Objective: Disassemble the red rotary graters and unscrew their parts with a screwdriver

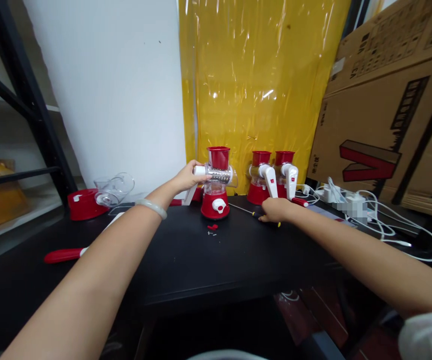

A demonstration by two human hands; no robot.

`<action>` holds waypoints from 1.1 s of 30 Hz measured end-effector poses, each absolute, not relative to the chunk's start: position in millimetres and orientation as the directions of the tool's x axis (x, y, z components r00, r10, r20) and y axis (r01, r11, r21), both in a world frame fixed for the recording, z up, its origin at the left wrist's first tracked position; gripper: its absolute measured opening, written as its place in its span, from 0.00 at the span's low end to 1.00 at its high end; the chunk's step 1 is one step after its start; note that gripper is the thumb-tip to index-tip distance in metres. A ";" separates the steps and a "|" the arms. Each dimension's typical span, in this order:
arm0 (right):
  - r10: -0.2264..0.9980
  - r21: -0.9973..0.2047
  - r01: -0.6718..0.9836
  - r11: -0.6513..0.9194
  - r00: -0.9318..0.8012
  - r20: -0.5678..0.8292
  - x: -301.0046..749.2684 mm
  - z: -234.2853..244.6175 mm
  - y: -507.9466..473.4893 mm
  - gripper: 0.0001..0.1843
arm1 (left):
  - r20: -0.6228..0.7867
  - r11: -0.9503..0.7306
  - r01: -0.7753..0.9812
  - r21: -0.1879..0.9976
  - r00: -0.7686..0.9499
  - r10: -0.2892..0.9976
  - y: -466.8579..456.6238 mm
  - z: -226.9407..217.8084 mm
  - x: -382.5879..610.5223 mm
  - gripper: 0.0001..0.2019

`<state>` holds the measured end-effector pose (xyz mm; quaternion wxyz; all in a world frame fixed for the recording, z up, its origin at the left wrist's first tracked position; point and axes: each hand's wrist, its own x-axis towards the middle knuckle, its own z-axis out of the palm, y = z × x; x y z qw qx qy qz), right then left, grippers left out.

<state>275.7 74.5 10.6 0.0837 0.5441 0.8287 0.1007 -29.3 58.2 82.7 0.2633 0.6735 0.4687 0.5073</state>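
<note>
At the middle of the table's back stands a rotary grater (216, 207) with a red base and red hopper. My left hand (187, 177) is closed around the white end of its perforated metal drum (221, 175), which sits sideways in the clear housing. My right hand (276, 210) has its fingers around the dark and yellow handle of a screwdriver (244, 208), whose shaft points left toward the grater. Small red pieces (212, 227) and tiny screws (211, 233) lie in front of the grater's base.
Two more graters (261, 185) with white cranks stand behind my right hand. A red base (87, 205) with clear housing lies at left, near a red-handled crank (63, 255). White cables (383, 220) and a large carton (381, 125) are at right.
</note>
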 end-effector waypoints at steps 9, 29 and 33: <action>0.727 -0.166 0.822 0.545 -0.365 0.582 223.9 62.4 73.9 0.17 | 0.423 -0.419 0.408 0.811 0.085 0.902 66.8 76.1 -31.8 0.23; 0.740 -0.722 0.169 0.671 -0.200 0.642 159.8 98.9 115.2 0.26 | 0.432 -0.455 0.347 0.820 0.147 0.890 71.3 56.6 -36.1 0.23; 0.757 -0.754 0.097 0.650 -0.174 0.630 159.3 99.8 115.7 0.24 | 0.450 -0.471 0.333 0.817 0.143 0.882 71.2 50.3 -36.4 0.23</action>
